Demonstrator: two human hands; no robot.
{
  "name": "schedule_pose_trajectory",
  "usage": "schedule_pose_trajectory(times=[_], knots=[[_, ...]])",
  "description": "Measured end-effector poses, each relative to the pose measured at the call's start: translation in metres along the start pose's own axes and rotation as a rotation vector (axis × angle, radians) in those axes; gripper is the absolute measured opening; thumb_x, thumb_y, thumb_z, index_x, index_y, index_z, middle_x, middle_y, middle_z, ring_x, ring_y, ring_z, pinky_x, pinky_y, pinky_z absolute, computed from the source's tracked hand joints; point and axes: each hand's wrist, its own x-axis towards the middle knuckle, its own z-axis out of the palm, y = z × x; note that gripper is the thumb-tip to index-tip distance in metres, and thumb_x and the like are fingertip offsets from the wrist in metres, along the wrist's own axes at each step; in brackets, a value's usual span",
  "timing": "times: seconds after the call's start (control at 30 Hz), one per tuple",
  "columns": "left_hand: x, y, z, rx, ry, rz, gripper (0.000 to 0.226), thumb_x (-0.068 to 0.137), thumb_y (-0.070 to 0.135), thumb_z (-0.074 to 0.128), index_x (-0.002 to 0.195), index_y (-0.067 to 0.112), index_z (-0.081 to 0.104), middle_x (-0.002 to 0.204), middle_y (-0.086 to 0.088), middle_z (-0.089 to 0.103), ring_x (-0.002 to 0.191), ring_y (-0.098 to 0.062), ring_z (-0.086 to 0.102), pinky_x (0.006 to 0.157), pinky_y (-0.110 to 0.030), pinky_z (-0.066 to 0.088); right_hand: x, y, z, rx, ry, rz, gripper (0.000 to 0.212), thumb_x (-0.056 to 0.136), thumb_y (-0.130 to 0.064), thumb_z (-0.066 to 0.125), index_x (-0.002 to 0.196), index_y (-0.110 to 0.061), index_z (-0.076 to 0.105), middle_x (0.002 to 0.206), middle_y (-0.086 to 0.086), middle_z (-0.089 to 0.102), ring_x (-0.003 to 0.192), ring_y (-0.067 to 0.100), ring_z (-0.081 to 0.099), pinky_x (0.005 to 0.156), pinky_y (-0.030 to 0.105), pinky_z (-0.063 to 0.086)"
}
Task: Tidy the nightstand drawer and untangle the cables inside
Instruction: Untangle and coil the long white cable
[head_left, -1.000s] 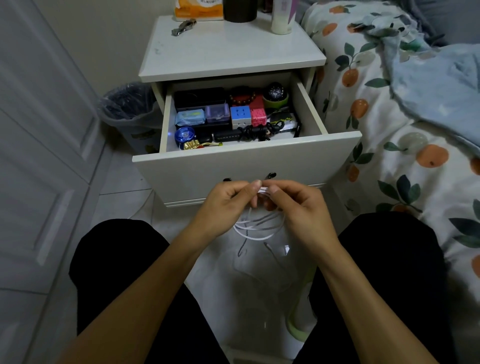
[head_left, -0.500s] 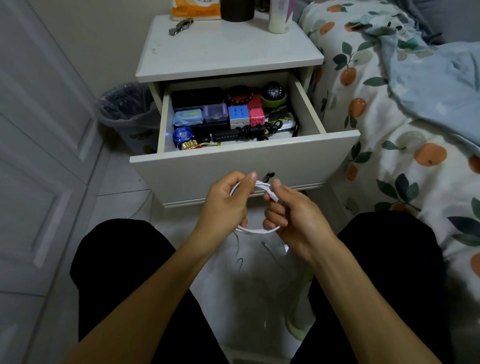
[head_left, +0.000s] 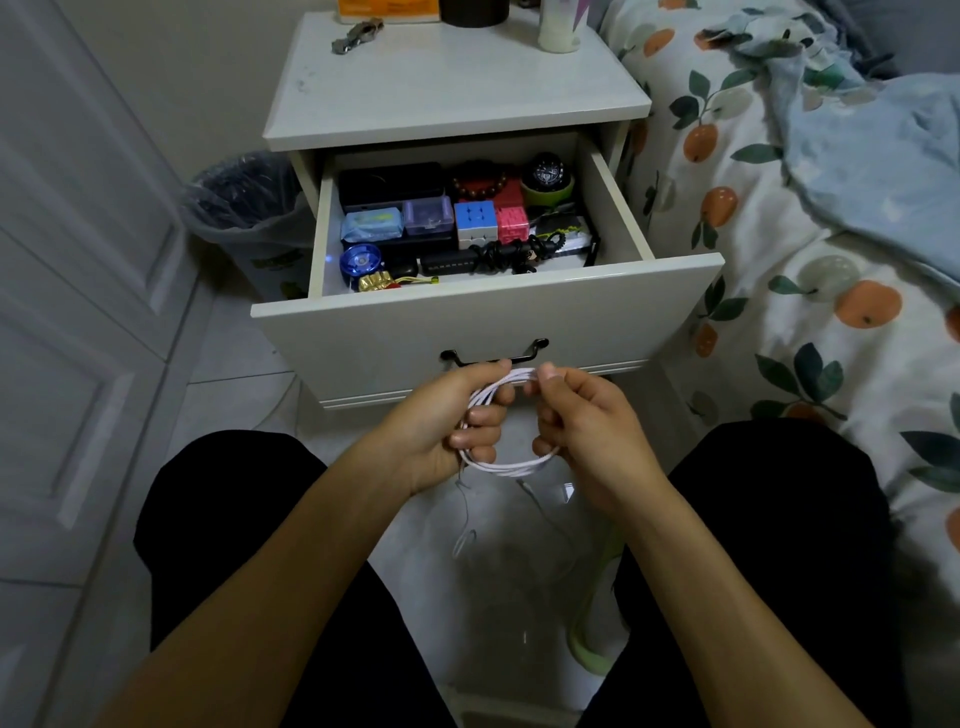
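Both the left hand (head_left: 447, 415) and right hand (head_left: 587, 421) grip a coiled white cable (head_left: 506, 465) in front of the open drawer (head_left: 483, 322), and it looks light and limp (likely to spring loose), so pinching across the gathered loops seems wisest.

white cable (head_left: 511, 468), white drawer (head_left: 488, 322), orange-fruit-patterned bedsheet (head_left: 810, 322)

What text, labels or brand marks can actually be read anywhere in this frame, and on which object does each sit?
None can be read.
Orange package at the back of the nightstand top: print cut off and blurred.
Black bar in the drawer: a row of marks, too small.
Dark packet with yellow-green zigzag: no legible words.
Blue pouch: print blurred.
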Motion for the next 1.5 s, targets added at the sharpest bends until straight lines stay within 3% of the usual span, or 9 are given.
schedule_pose_trajectory(times=[0.2, 0.43, 0.57, 0.87, 1.0, 1.2, 1.3, 1.4, 1.5], knots=[[-0.005, 0.007, -0.005, -0.171, -0.226, -0.131, 0.037, 0.090, 0.032, 0.046, 0.056, 0.019, 0.037, 0.041, 0.006, 0.026, 0.032, -0.007, 0.022, 0.039, -0.023, 0.023, 0.003, -0.005, 0.001, 0.353, -0.083, 0.179, 0.033, 0.097, -0.035, 0.054, 0.084, -0.005, 0.062, 0.051, -0.005, 0.033, 0.041, 0.006, 0.031, 0.044, 0.021, 0.043], [-0.007, 0.007, -0.006, -0.346, -0.275, -0.056, 0.031, 0.095, 0.025, 0.040, 0.067, 0.014, 0.048, 0.043, 0.007, 0.028, 0.037, -0.007, 0.011, 0.037, -0.019, 0.019, 0.006, 0.001, -0.006, 0.203, -0.075, -0.070, 0.011, 0.093, -0.008, 0.062, 0.091, -0.005, 0.072, 0.075, 0.015, 0.055, 0.047, 0.009, 0.043, 0.047, 0.024, 0.045], [-0.008, 0.007, -0.007, -0.315, -0.304, -0.051, 0.030, 0.093, 0.023, 0.039, 0.068, 0.013, 0.052, 0.042, 0.007, 0.029, 0.034, -0.006, 0.014, 0.032, -0.019, 0.023, 0.006, 0.002, -0.003, 0.216, -0.040, -0.053, 0.025, 0.095, -0.020, 0.059, 0.080, -0.003, 0.069, 0.068, 0.011, 0.059, 0.044, 0.010, 0.044, 0.046, 0.025, 0.046], [-0.004, 0.006, -0.002, -0.084, -0.066, -0.014, 0.053, 0.100, 0.046, 0.042, 0.053, 0.022, 0.038, 0.040, 0.007, 0.022, 0.032, -0.006, 0.016, 0.037, -0.020, 0.010, 0.008, -0.002, -0.003, 0.199, -0.059, 0.032, 0.023, 0.093, -0.028, 0.063, 0.090, -0.008, 0.074, 0.068, 0.007, 0.064, 0.056, 0.017, 0.056, 0.059, 0.031, 0.052], [-0.007, 0.010, -0.006, -0.303, 0.030, 0.129, 0.053, 0.101, 0.036, 0.043, 0.050, 0.022, 0.037, 0.040, 0.006, 0.022, 0.032, -0.007, 0.018, 0.037, -0.021, 0.011, 0.013, 0.006, -0.003, 0.202, 0.021, 0.100, 0.036, 0.099, -0.038, 0.051, 0.092, -0.011, 0.073, 0.072, 0.001, 0.071, 0.080, 0.025, 0.070, 0.080, 0.037, 0.058], [-0.009, 0.021, -0.015, -0.658, 0.042, 0.288, 0.051, 0.100, 0.036, 0.041, 0.052, 0.022, 0.031, 0.039, 0.005, 0.020, 0.031, -0.009, 0.017, 0.034, -0.021, 0.011, 0.007, 0.012, 0.021, -0.066, -0.242, 0.084, 0.028, 0.089, -0.004, 0.051, 0.101, -0.016, 0.074, 0.104, 0.005, 0.075, 0.107, 0.019, 0.067, 0.101, 0.034, 0.048], [-0.008, 0.021, -0.015, -0.635, 0.090, 0.345, 0.051, 0.100, 0.040, 0.043, 0.053, 0.021, 0.034, 0.040, 0.005, 0.021, 0.031, -0.008, 0.017, 0.032, -0.022, 0.013, 0.002, 0.008, 0.023, -0.271, -0.389, 0.034, 0.021, 0.091, -0.002, 0.058, 0.104, -0.010, 0.072, 0.089, 0.023, 0.070, 0.085, 0.025, 0.070, 0.082, 0.028, 0.055], [-0.008, 0.022, -0.020, -0.542, 0.151, 0.399, 0.051, 0.102, 0.044, 0.042, 0.058, 0.019, 0.040, 0.042, 0.006, 0.023, 0.033, -0.007, 0.019, 0.034, -0.021, 0.019, -0.001, 0.011, 0.013, -0.555, -0.272, -0.068, 0.013, 0.093, -0.011, 0.061, 0.093, -0.010, 0.075, 0.079, 0.020, 0.067, 0.063, 0.011, 0.063, 0.062, 0.020, 0.047], [-0.010, 0.025, -0.025, -0.447, 0.154, 0.416, 0.046, 0.103, 0.045, 0.039, 0.066, 0.017, 0.045, 0.044, 0.005, 0.027, 0.036, -0.008, 0.023, 0.037, -0.021, 0.025, 0.000, 0.016, -0.001, -0.846, -0.030, -0.247, 0.011, 0.090, -0.022, 0.066, 0.093, -0.019, 0.077, 0.076, 0.008, 0.063, 0.072, 0.009, 0.054, 0.066, 0.025, 0.040]])
